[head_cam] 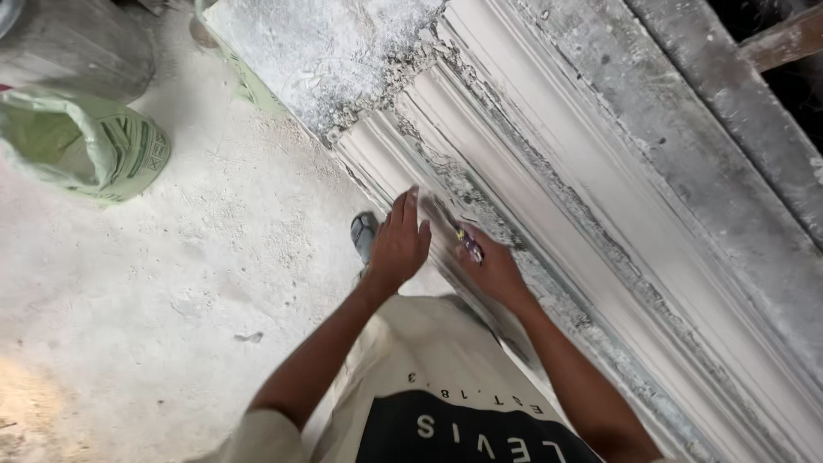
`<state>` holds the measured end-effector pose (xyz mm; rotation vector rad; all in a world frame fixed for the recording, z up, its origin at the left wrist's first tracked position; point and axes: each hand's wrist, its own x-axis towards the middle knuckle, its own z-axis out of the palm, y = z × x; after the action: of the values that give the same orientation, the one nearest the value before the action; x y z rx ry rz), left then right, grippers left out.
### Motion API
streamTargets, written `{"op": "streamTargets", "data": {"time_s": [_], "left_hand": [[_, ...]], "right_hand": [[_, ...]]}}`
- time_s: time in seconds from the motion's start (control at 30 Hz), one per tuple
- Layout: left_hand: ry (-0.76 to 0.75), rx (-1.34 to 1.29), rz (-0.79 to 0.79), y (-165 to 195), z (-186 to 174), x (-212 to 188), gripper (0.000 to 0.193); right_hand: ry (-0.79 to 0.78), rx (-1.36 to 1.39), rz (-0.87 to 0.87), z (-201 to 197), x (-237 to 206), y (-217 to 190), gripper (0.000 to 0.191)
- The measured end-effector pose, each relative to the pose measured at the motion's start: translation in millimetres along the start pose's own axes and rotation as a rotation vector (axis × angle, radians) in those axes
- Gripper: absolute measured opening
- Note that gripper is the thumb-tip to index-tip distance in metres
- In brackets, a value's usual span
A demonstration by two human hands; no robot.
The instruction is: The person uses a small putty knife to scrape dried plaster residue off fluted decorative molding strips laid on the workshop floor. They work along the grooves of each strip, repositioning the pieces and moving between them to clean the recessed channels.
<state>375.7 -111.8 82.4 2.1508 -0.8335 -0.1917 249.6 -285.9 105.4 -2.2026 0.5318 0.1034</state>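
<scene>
The right hand (490,267) is closed on a small tool (470,246) pressed to the long white plaster moulding (549,206), which runs diagonally away ahead, while the left hand (399,244), fingers spread and empty, hovers just beside it.

A plaster-casting workshop is suggested — a long white moulded plaster cornice (549,214) is laid along a rough grey dust-caked bench (720,171), a dusty pale concrete floor (171,283) is seen below, and a pale green woven sack (81,146) is slumped nearby.
</scene>
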Motion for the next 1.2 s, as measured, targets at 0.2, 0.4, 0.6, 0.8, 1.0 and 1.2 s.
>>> {"op": "streamTargets", "data": {"time_s": [0.2, 0.4, 0.6, 0.8, 1.0, 1.2], "left_hand": [[-0.198, 0.282, 0.147, -41, -14, 58, 0.056], [-0.166, 0.447, 0.387, -49, 35, 70, 0.031], [-0.286, 0.552, 0.508, -42, 45, 72, 0.026], [-0.129, 0.654, 0.379, -113, 7, 128, 0.021], [-0.232, 0.627, 0.416, -54, 26, 94, 0.027], [-0.181, 0.661, 0.323, -86, 10, 114, 0.026]], "right_hand": [[-0.042, -0.1, 0.169, 14, 58, -28, 0.049], [-0.141, -0.295, 0.259, 1, 62, -27, 0.05], [-0.199, -0.387, 0.278, -14, 57, -32, 0.055], [-0.119, -0.27, 0.126, 28, 150, -65, 0.047], [-0.188, -0.293, 0.253, -12, 85, -57, 0.049], [-0.083, -0.309, 0.032, 35, 140, -50, 0.036]]}}
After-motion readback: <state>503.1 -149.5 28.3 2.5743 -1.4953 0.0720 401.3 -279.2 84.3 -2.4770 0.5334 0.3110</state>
